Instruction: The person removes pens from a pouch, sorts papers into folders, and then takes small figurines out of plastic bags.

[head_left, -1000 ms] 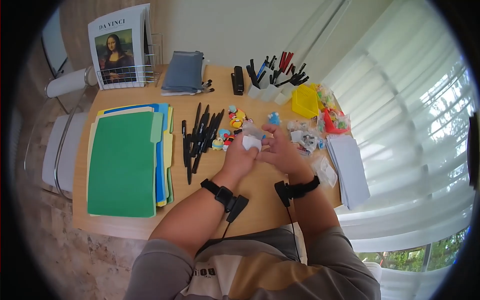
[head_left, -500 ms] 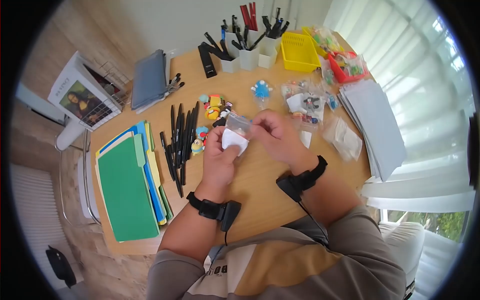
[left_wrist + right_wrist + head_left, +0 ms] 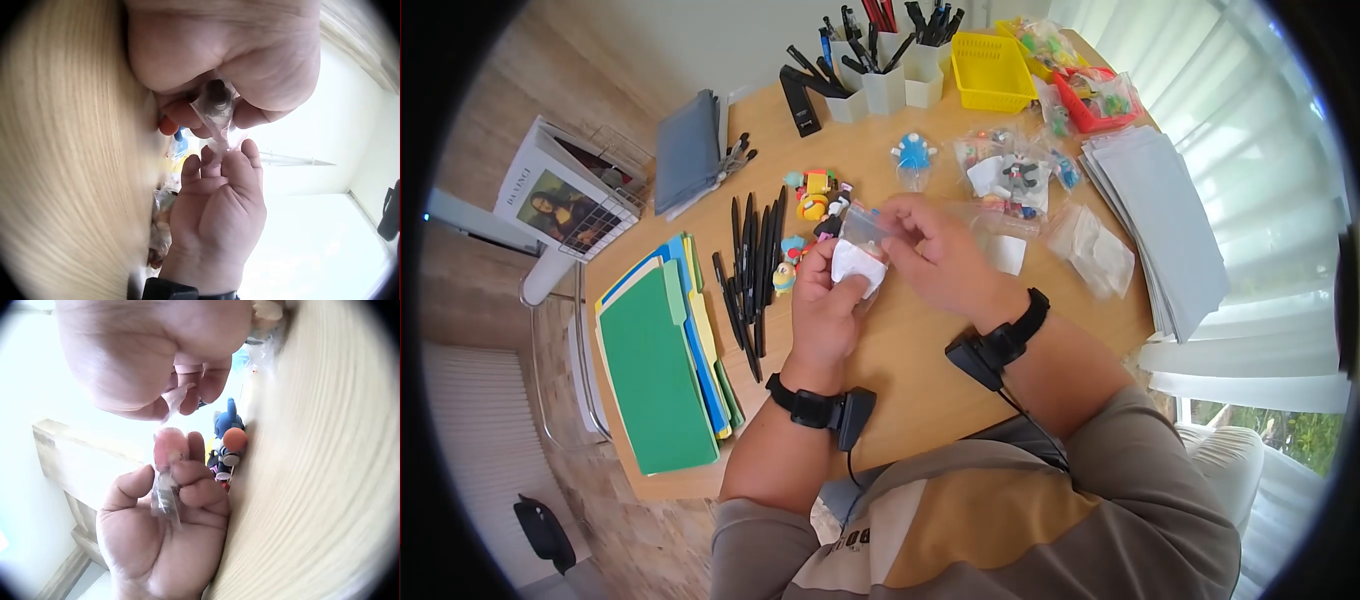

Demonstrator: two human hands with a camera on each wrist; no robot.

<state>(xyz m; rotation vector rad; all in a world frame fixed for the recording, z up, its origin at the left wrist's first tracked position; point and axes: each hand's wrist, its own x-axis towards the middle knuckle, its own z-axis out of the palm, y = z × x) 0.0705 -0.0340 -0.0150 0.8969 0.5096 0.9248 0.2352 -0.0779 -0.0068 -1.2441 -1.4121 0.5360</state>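
Note:
Between the hands is a small clear zip bag [image 3: 862, 225] with a folded white paper [image 3: 858, 266] in it or against it. My left hand [image 3: 822, 312] grips the bag's lower part, thumb over the paper. At the bag's upper edge, the thumb and fingers of my right hand [image 3: 948, 262] pinch the plastic. Something pinkish [image 3: 170, 449] shows through the bag in the right wrist view, and a dark bit [image 3: 217, 92] in the left wrist view. Just past the left hand lie several small colourful toy figures [image 3: 812, 207], with black pens [image 3: 748, 270] left of them.
Bagged figures [image 3: 1020, 178] and a blue figure [image 3: 913, 152] lie beyond the right hand, near empty clear bags [image 3: 1092, 250]. Farther back stand pen holders [image 3: 885, 92], a stapler [image 3: 800, 105], a yellow basket [image 3: 992, 75] and a red basket [image 3: 1090, 118]. Folders [image 3: 650, 370] lie left, envelopes [image 3: 1155, 230] right.
The head view has turned and shifted. The right hand, earlier with fingers spread beside the bag, now pinches its upper edge. The left hand keeps its grip on the bag.

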